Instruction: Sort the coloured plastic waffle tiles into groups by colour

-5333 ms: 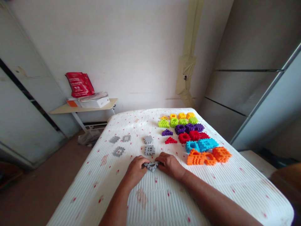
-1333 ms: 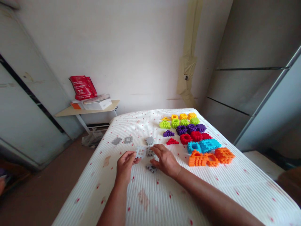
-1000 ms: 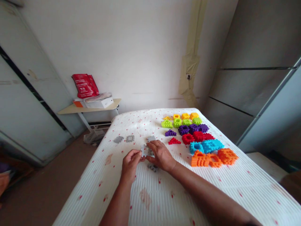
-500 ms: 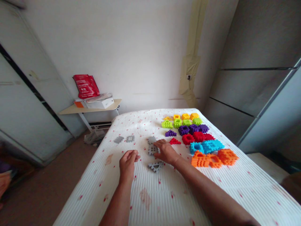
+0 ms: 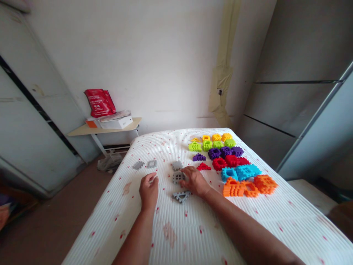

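My right hand (image 5: 195, 181) reaches over a group of grey toothed building blocks. Its fingers and thumb are closed on the right edge of the grey window block (image 5: 178, 178), which lies on the white quilted cover. A solid grey square block (image 5: 177, 165) lies just beyond it, and a grey triangular block (image 5: 181, 197) is on the near side. To the left, my left hand (image 5: 149, 187) rests loosely curled with no object visible in it. Past that hand lie a pale grey solid block (image 5: 138, 165) and a pale grey open-square block (image 5: 151, 164).
Rows of toothed blocks stand at the right: yellow (image 5: 216, 137), lime green (image 5: 217, 144), purple (image 5: 226, 151), red (image 5: 231, 160), light blue (image 5: 248, 172) and orange (image 5: 264, 184). A side table (image 5: 82, 129) holds a red bag (image 5: 99, 103). A grey cabinet (image 5: 271, 99) borders the right.
My right hand has drawn back slightly, uncovering more of the window block and the solid grey block beyond it. My left hand has turned a little. The view has shifted slightly.
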Demonstrator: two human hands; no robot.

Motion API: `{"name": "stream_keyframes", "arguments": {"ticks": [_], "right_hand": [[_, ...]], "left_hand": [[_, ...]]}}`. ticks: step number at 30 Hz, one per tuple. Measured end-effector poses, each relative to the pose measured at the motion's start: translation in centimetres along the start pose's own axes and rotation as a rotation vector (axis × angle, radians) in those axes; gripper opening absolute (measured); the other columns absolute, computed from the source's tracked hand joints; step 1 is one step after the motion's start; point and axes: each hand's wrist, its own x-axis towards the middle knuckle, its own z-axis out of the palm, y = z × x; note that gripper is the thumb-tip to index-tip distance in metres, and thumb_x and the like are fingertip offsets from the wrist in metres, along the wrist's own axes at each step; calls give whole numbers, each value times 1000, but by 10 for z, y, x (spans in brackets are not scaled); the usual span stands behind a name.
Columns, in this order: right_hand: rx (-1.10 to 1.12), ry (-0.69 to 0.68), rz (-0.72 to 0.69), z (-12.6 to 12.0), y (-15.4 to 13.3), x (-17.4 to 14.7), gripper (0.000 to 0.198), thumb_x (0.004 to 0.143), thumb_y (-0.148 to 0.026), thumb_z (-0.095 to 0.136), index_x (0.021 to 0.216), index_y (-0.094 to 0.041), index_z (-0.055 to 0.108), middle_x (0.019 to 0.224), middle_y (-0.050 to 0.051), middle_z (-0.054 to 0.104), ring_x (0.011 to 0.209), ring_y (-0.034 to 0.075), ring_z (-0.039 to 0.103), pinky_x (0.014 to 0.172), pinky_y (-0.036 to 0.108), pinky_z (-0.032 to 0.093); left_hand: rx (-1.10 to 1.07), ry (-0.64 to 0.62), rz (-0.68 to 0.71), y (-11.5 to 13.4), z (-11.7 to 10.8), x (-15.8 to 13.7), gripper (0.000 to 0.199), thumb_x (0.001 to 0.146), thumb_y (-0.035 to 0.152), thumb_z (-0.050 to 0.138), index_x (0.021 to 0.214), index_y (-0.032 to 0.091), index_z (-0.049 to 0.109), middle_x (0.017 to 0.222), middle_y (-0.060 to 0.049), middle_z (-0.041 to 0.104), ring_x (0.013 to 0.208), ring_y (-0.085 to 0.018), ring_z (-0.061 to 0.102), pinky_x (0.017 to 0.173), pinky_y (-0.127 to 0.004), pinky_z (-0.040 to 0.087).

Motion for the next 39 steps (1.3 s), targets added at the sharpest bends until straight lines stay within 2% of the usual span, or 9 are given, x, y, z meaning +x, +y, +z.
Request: {"name": "stream_keyframes", "arguments": {"ticks": [3,5,8,13,19,24,29,35,39], "right_hand": [[32,72,65,-1,2,-3,23,85,-27,57,103,-15,64,102,11,65,98,21,58,87,32,45],[58,84,109,-1,4,-4,19,88,-26,53,97,-15,66,96,10,67,92,19,61,82,29,46],[80,76,175,1,7,-2,21,90,-24,48,87,-15,67,87,8,68,83,17,62,74,25,46],[31,83,189,9,10,-2,24,91,-27,47,84,-16,68,85,7,68,80,16,62,70,22,43],[-18,94,144,15,11,-3,25,91,-27,47,83,-16,68,83,7,68,76,15,61,67,21,41],[-14,92,142,11,8,-3,24,90,-27,48,82,-17,68,81,5,68,75,14,61,66,21,40],[-27,91,141,10,6,-3,24,90,-26,48,82,-17,68,81,6,67,76,14,61,67,22,41],[-31,100,125,10,7,-3,24,91,-25,47,81,-16,67,80,6,67,76,14,61,67,22,41],[-27,99,122,9,6,-4,25,91,-26,47,80,-17,67,80,6,67,76,14,61,67,22,41]], "left_hand": [[197,2,112,1,4,15,31,74,24,49,102,17,62,118,-13,57,117,-26,49,97,-41,40],[319,-15,166,0,7,27,35,76,21,48,107,15,61,126,-16,51,126,-27,41,106,-42,30],[478,-61,212,-1,12,42,38,79,22,47,113,11,59,132,-19,46,129,-29,36,108,-44,24],[680,-160,259,-2,20,52,45,82,30,46,123,15,52,140,-16,42,132,-31,30,105,-45,28],[833,-237,288,0,22,52,41,85,36,47,119,14,54,127,-15,53,122,-27,44,99,-43,35],[899,-226,298,2,19,50,34,86,37,53,113,16,56,119,-9,57,107,-23,54,91,-46,43],[941,-211,264,7,14,44,29,86,36,54,107,16,58,111,-7,60,99,-20,58,85,-43,47],[917,-171,182,12,6,39,27,87,36,45,83,17,64,96,-9,62,94,-22,58,79,-37,46],[858,-126,93,10,5,37,37,82,40,45,105,15,62,101,-15,61,95,-29,58,74,-37,45]]}}
